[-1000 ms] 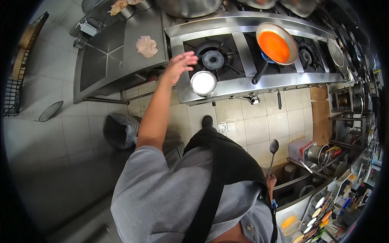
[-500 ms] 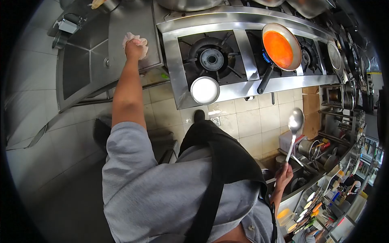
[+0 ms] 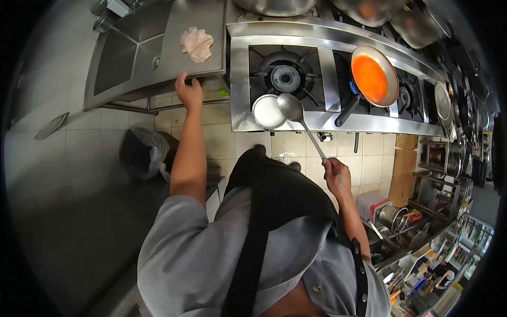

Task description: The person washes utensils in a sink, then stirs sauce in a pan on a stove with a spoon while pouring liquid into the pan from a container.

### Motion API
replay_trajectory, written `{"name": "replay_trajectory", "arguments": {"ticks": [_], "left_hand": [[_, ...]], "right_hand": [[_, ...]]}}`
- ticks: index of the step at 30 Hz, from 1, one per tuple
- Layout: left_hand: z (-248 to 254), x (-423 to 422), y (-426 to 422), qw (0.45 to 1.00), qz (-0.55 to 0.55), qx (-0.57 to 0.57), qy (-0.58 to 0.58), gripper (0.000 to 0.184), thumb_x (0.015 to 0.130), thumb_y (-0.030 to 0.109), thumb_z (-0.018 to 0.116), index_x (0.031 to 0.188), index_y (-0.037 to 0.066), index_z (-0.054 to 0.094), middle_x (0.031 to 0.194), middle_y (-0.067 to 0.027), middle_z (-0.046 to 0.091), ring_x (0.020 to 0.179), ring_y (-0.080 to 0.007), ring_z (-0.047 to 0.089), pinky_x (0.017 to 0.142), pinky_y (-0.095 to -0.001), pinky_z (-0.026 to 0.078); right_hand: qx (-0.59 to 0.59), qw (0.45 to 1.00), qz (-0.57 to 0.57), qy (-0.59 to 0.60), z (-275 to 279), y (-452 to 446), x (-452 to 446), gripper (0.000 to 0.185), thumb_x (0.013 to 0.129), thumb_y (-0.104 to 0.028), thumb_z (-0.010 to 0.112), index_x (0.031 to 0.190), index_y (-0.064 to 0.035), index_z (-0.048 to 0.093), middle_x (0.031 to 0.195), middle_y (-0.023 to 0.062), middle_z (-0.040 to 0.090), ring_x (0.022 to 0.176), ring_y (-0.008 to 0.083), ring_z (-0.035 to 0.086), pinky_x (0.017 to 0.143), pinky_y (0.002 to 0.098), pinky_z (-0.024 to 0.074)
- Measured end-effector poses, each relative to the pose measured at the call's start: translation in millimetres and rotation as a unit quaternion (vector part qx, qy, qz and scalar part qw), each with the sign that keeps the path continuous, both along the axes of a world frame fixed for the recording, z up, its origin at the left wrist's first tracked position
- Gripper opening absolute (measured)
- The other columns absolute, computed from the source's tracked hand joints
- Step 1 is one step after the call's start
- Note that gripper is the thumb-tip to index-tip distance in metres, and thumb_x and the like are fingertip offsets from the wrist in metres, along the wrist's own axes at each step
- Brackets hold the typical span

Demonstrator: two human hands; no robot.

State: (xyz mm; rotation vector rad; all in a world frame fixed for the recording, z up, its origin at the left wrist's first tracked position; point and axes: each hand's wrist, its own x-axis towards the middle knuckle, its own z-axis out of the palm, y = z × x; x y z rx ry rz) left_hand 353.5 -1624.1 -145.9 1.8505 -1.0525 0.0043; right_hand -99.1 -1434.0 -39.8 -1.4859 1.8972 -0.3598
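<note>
My right hand is closed around the handle of a large metal spoon. The spoon's bowl overlaps the right rim of a round container of white content on the stove's front left edge; whether they touch I cannot tell. My left hand is empty, fingers apart, just off the front edge of the steel sink counter. A crumpled pale cloth lies on that counter beyond it. On a lit burner, a frying pan holds orange-red liquid, its black handle pointing toward the front.
The gas stove spans the upper middle, with large metal pans behind it. A bin with a plastic liner stands on the floor at the left. Shelves and a red-and-white container are at the right. Part of another person shows at the far lower right.
My left hand has let go of the cloth and drawn back from the counter. My right hand has brought the spoon from the right side over to the white container.
</note>
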Motion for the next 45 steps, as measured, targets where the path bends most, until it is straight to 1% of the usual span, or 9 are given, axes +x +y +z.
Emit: {"name": "replay_trajectory", "arguments": {"ticks": [2,6,9,13,18,22,28,31,45], "left_hand": [[-20.1,-2.9,36.3,1.000,0.003,0.011,0.006,0.033,0.073,0.008,0.063,0.105,0.005,0.059,0.112,-0.0147,0.053,0.105,-0.0330,0.051,0.091,-0.0394,0.041],[-42.4,-19.4,105.7,0.988,0.034,0.126,0.079,0.028,0.074,0.008,0.062,0.101,0.005,0.061,0.106,-0.0147,0.055,0.099,-0.0330,0.054,0.086,-0.0392,0.043],[-84.5,-19.0,147.1,0.972,0.060,0.209,0.091,0.025,0.073,0.009,0.062,0.098,0.006,0.063,0.104,-0.0155,0.055,0.097,-0.0306,0.055,0.083,-0.0374,0.044],[-120.5,-19.0,192.9,0.955,0.068,0.249,0.147,0.025,0.071,0.009,0.064,0.096,0.005,0.063,0.098,-0.0169,0.057,0.088,-0.0278,0.058,0.077,-0.0362,0.046],[-100.3,-32.1,221.1,0.927,0.057,0.317,0.194,0.023,0.069,0.010,0.064,0.092,0.004,0.063,0.085,-0.0172,0.062,0.075,-0.0248,0.060,0.072,-0.0352,0.047],[-144.1,-21.4,240.9,0.939,0.053,0.287,0.182,0.022,0.070,0.011,0.064,0.090,0.005,0.064,0.081,-0.0169,0.064,0.074,-0.0261,0.061,0.072,-0.0355,0.047],[-139.9,-25.1,251.4,0.926,0.076,0.335,0.155,0.021,0.070,0.011,0.063,0.090,0.005,0.064,0.087,-0.0177,0.064,0.082,-0.0297,0.063,0.075,-0.0367,0.048],[-140.9,-25.0,254.8,0.922,0.075,0.339,0.173,0.020,0.071,0.012,0.063,0.089,0.004,0.064,0.089,-0.0180,0.065,0.083,-0.0297,0.063,0.076,-0.0363,0.048],[-154.3,-17.6,263.3,0.919,0.078,0.354,0.153,0.018,0.072,0.013,0.062,0.087,0.003,0.064,0.087,-0.0158,0.066,0.083,-0.0281,0.064,0.076,-0.0354,0.049]], "right_hand": [[-0.006,0.999,0.044,0.031,3.1,-11.7,0.4,0.027,0.089,-0.028,0.052,0.083,-0.0043,0.064,0.066,0.0195,0.060,0.067,0.0388,0.059,0.060,0.0449,0.0455],[-0.005,0.991,0.117,0.060,6.8,-31.2,-1.0,0.028,0.088,-0.030,0.052,0.084,-0.0050,0.064,0.069,0.0193,0.061,0.068,0.0379,0.060,0.062,0.0452,0.0462],[-0.006,0.986,0.148,0.075,-3.4,-40.0,-4.9,0.029,0.088,-0.031,0.052,0.084,-0.0049,0.065,0.072,0.0199,0.062,0.071,0.0378,0.060,0.064,0.0459,0.0460],[-0.003,0.981,0.169,0.091,-3.4,-47.9,-2.0,0.030,0.088,-0.032,0.051,0.085,-0.0054,0.065,0.074,0.0202,0.062,0.073,0.0383,0.060,0.065,0.0463,0.0462],[-0.002,0.978,0.186,0.093,-1.5,-54.6,-1.0,0.030,0.089,-0.032,0.051,0.085,-0.0053,0.064,0.074,0.0209,0.062,0.073,0.0388,0.060,0.065,0.0463,0.0462],[0.000,0.976,0.193,0.096,-4.2,-57.4,-1.5,0.031,0.089,-0.032,0.050,0.085,-0.0051,0.064,0.074,0.0209,0.062,0.073,0.0391,0.060,0.065,0.0463,0.0463],[-0.030,0.978,0.195,0.070,-20.4,-58.7,-6.8,0.032,0.089,-0.033,0.052,0.080,-0.0043,0.062,0.052,0.0125,0.054,0.051,0.0289,0.055,0.053,0.0397,0.0418],[0.032,0.981,0.182,0.065,-6.4,-60.5,0.1,0.030,0.089,-0.031,0.051,0.084,-0.0046,0.065,0.072,0.0207,0.062,0.072,0.0386,0.060,0.065,0.0456,0.0463],[0.048,0.981,0.179,0.052,-7.3,-57.9,6.0,0.032,0.089,-0.033,0.049,0.082,-0.0045,0.064,0.070,0.0205,0.061,0.071,0.0385,0.059,0.064,0.0456,0.0455]]}}
